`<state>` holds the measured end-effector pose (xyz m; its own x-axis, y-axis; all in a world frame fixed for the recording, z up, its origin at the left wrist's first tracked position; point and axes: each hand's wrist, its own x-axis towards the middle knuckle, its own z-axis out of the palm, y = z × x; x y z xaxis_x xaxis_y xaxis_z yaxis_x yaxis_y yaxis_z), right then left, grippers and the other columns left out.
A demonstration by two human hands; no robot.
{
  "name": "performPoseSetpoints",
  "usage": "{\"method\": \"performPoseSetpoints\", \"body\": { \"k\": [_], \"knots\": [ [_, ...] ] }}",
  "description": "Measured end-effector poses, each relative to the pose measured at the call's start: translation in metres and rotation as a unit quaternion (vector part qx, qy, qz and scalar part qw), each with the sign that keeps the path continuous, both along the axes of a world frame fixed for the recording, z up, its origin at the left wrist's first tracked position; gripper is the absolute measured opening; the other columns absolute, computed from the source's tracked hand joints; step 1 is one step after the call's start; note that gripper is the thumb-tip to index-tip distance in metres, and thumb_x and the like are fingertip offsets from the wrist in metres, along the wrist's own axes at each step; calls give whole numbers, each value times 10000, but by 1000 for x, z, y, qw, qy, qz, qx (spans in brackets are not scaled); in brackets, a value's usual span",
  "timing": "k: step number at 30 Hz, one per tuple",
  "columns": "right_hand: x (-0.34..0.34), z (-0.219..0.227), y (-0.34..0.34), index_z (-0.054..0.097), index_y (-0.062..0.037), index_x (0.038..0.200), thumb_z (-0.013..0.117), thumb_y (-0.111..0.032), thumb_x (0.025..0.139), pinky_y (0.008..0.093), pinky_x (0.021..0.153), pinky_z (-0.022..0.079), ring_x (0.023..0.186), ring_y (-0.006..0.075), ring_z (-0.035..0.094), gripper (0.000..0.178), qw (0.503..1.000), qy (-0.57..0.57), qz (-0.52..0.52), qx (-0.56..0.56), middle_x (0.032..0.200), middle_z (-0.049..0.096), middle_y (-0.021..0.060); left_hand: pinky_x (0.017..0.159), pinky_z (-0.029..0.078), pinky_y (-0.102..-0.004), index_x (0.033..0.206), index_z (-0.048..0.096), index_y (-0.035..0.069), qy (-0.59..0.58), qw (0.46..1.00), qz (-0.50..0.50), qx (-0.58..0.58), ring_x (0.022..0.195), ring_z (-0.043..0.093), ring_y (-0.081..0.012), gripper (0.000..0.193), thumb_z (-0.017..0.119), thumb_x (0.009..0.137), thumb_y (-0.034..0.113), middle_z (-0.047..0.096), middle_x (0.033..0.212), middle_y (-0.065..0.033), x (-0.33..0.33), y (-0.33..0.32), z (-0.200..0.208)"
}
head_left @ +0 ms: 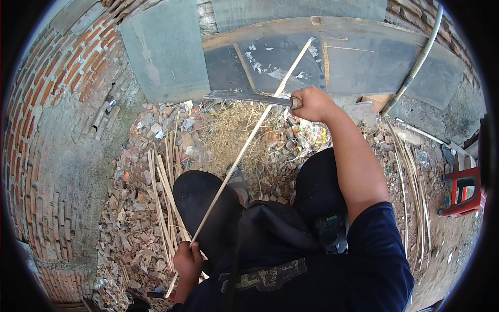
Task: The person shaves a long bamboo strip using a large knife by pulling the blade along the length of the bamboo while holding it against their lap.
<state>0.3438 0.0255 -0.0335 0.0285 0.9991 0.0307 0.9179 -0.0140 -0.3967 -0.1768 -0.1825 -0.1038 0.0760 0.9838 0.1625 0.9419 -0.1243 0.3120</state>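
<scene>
My left hand (188, 264), low at the left beside my thigh, is closed round the lower part of a long pale bamboo strip (236, 161). The strip slants up and away to the right, past my left knee, its far end near the panels. In my right hand (311, 104), arm stretched forward, is the handle of a machete (247, 97). Its dark blade points left and lies across the strip; whether the edge bites into the wood I cannot tell. Thin shavings (228, 132) lie on the ground under the blade, between my knees.
More bamboo strips (165, 203) lie by my left leg, and another bundle (413, 187) lies at the right. A red plastic stool (462, 193) stands far right. Grey panels (364, 65) lean ahead, with a pole (417, 65) against them. A brick wall (49, 171) rises at the left; rubble covers the ground.
</scene>
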Motion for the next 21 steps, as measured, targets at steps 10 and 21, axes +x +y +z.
{"method": "performPoseSetpoints", "body": {
  "k": [10,21],
  "knots": [
    [-3,0,1,720,-124,987,773,-353,786,473,823,536,936,370,682,310,998,59,-15,21,934,720,165,556,455,-512,800,567,27,-30,992,-22,-117,619,625,-436,337,561,1002,297,594,615,-196,-4,12,10],
    [-3,16,-2,713,-115,1030,740,-324,790,471,848,536,967,373,678,319,1000,0,-27,-8,970,719,179,552,455,-544,849,574,38,47,998,-2,-35,629,620,-455,247,587,979,247,613,676,-220,0,6,-8]
  ]
}}
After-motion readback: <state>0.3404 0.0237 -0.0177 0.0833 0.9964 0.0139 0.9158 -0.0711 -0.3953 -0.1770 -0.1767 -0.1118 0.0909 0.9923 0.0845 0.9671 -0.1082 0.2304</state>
